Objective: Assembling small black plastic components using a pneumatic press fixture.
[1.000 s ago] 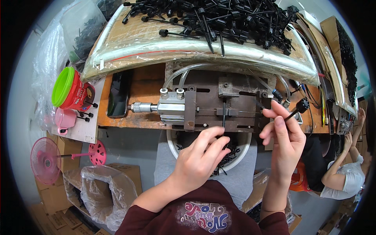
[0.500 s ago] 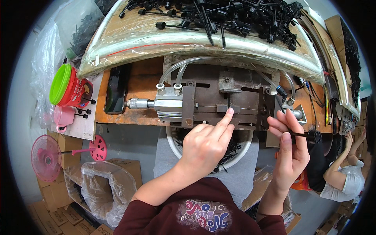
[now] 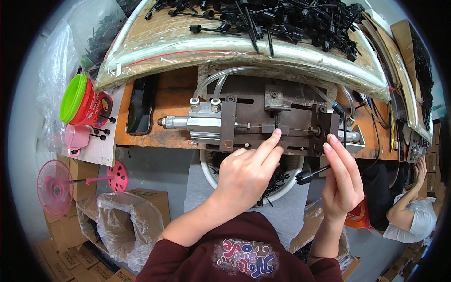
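Observation:
My left hand (image 3: 246,174) reaches over a dark metal fixture (image 3: 296,101), index fingertip pressing at a small block (image 3: 268,129) where a thin black stem (image 3: 276,116) lies. Its other fingers are curled, and what sits beneath them is hidden. To the right, my right hand (image 3: 345,183) grips a black plastic part with a ribbed head (image 3: 304,177) and a thin stem. That head points down-left, in front of the fixture. A silver air cylinder (image 3: 204,128) is mounted at the fixture's left, with a metal rod tip (image 3: 315,130) on the right side.
Several black parts (image 3: 291,23) lie heaped on a plastic-wrapped cardboard tray (image 3: 159,54) behind the fixture. A white basket (image 3: 205,171) with black parts is below my hands. At left stand a red-green bucket (image 3: 84,101) and pink fan (image 3: 55,188). Another person (image 3: 413,214) is at right.
My right hand has lowered and turned its part, so the head swung from right to lower left. The cylinder's rod has extended rightward, and a tip shows at right. My left hand stays put.

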A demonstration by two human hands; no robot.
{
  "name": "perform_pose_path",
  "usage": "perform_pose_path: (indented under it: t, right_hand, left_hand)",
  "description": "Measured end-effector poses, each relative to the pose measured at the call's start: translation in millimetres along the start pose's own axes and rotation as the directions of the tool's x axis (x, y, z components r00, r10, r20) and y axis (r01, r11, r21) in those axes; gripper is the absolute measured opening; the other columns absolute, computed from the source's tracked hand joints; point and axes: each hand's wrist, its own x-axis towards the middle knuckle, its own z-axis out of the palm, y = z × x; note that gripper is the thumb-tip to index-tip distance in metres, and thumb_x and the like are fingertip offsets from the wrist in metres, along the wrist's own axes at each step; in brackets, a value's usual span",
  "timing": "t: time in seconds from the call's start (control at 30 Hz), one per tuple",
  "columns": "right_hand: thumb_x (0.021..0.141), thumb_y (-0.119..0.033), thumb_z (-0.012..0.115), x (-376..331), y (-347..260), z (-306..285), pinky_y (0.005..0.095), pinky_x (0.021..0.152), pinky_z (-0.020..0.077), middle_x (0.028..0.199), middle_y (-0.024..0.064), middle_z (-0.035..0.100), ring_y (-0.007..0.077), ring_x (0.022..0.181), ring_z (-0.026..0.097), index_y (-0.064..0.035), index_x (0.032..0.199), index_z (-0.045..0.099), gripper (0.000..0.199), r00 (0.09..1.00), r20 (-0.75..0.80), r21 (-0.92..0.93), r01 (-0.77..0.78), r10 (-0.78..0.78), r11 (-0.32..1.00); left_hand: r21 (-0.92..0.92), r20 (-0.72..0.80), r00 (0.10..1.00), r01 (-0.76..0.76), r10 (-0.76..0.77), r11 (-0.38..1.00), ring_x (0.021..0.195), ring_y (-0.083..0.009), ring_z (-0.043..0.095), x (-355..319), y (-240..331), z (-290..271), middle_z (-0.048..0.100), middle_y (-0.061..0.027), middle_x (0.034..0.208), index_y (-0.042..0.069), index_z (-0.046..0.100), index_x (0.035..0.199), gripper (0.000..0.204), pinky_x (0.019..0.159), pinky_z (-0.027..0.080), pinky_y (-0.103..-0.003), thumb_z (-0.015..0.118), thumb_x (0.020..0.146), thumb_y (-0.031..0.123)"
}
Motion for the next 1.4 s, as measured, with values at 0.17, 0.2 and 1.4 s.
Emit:
perform_pose_path:
  t: [0.17,0.2,1.4]
  right_hand:
    - [0.074,0.012,0.064,1.2,-3.1,5.9,0.0396,0.087,0.0588,0.107,0.0193,0.071,0.0335,0.102,0.070,0.0078,0.104,0.072,0.031,0.989,0.076,-0.057,0.130,-0.126,0.990]
    - [0.076,0.011,0.064,2.5,-4.2,8.9,0.0400,0.087,0.0589,0.109,0.0198,0.070,0.0335,0.101,0.070,0.0074,0.105,0.072,0.030,0.983,0.083,-0.037,0.170,-0.166,0.985]
    - [0.073,0.007,0.079,-12.6,-12.3,21.3,0.0331,0.078,0.0602,0.118,0.0215,0.068,0.0254,0.094,0.072,0.0052,0.098,0.070,0.027,0.985,0.124,0.247,-0.151,0.124,0.957]
  left_hand:
    - [-0.669,0.175,0.976,0.213,-0.128,0.712,0.079,-0.0162,0.070,-6.1,15.2,-33.8,0.072,-0.0130,0.109,0.001,0.074,0.106,0.035,0.067,0.058,-0.028,0.082,0.072,-0.001]
    - [-0.726,0.169,0.983,0.177,-0.077,0.665,0.080,-0.0172,0.070,-8.0,14.4,-36.6,0.072,-0.0132,0.106,0.001,0.074,0.106,0.035,0.068,0.058,-0.029,0.082,0.072,-0.002]
    - [0.081,0.073,0.993,-0.097,0.091,0.992,0.058,-0.0163,0.060,-6.8,-2.5,-5.1,0.068,-0.0077,0.125,0.005,0.072,0.094,0.026,0.058,0.049,-0.028,0.080,0.070,0.011]
